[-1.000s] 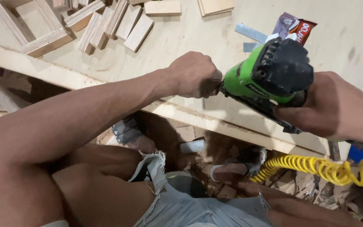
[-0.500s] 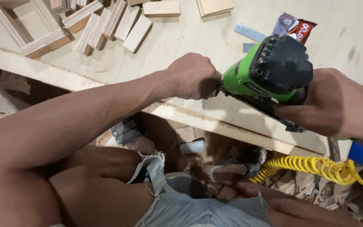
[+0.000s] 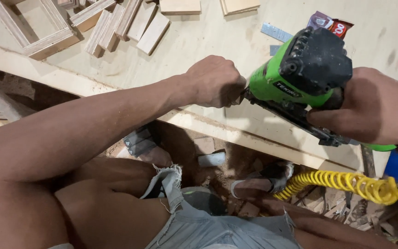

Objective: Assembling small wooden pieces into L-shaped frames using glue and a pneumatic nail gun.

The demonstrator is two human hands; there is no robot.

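My right hand [image 3: 369,110] grips a green and black pneumatic nail gun [image 3: 302,76] by its handle, holding it over the plywood table [image 3: 208,41]. My left hand [image 3: 215,83] is closed into a fist right at the gun's nose, fingers pinched on something small that the fist hides. Both hands sit near the table's front edge. A yellow coiled air hose [image 3: 346,184] runs under the table toward the gun.
Several short wood blocks [image 3: 125,25] and a small wooden frame [image 3: 38,27] lie at the table's back left. A snack wrapper [image 3: 330,23] and a metal strip [image 3: 277,32] lie behind the gun. Below are my legs, sandalled feet [image 3: 259,180] and wood scraps on dirt.
The nail gun and both hands have barely shifted; the view has drifted slightly. The left fist stays at the gun's nose.
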